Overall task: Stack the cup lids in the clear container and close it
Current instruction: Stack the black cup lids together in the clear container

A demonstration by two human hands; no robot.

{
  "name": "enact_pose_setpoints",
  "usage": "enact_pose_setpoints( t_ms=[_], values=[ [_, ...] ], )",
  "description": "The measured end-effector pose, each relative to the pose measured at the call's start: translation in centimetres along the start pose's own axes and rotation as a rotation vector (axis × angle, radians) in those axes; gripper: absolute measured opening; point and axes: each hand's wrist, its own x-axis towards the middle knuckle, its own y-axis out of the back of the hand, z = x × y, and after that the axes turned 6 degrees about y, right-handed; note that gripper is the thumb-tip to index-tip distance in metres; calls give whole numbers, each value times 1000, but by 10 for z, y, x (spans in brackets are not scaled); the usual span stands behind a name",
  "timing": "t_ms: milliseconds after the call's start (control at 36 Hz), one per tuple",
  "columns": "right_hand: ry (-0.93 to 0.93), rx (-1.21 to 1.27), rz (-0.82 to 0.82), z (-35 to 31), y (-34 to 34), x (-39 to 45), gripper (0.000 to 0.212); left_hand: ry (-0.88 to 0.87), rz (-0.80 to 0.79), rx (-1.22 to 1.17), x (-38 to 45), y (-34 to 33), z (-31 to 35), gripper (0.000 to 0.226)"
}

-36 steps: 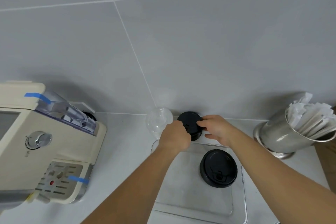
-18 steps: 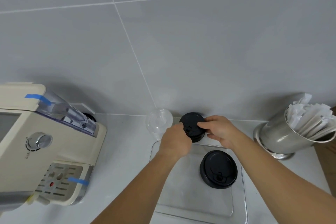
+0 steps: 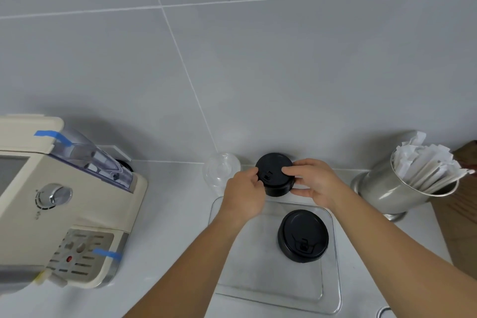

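A stack of black cup lids is held between both hands just above the far edge of the clear container. My left hand grips its left side. My right hand grips its right side, with a thumb on top. A second stack of black lids stands inside the container at its right. Clear dome lids sit on the counter against the wall, left of the held stack.
A cream coffee machine with blue tape fills the left. A steel cup of wrapped straws stands at the right, beside a wooden surface. The tiled wall runs close behind.
Both hands have lifted the black lid stack slightly and shifted it towards the container. The stack inside the container has not moved.
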Motion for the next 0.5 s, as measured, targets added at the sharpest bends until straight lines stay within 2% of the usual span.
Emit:
enact_pose_setpoints(
  t_ms=[194, 250, 333, 500],
  values=[
    [48, 6, 9, -5, 10, -16, 31, 91, -53, -300, -10, 4, 4, 34],
    [55, 6, 7, -7, 14, -23, 33, 152, -57, -340, -14, 7, 5, 31],
    [74, 27, -13, -11, 18, -33, 35, 205, -70, -393, -16, 12, 6, 51],
    [131, 56, -67, -19, 22, -64, 31, 245, -138, -458, -28, 16, 12, 57]
  ],
)
